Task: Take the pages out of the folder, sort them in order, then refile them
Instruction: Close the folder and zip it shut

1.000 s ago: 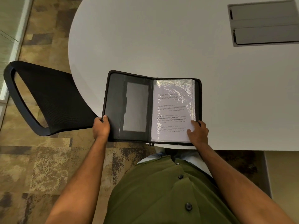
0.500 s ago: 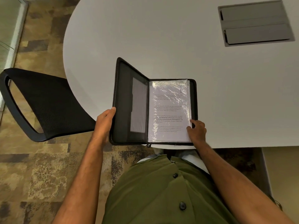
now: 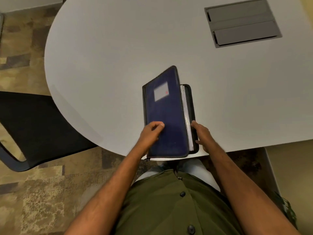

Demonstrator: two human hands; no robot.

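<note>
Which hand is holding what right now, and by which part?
Left hand presses the blue front cover of the black zip folder near its lower left. Right hand rests against the folder's lower right edge; whether it actually grips there cannot be told.
</note>
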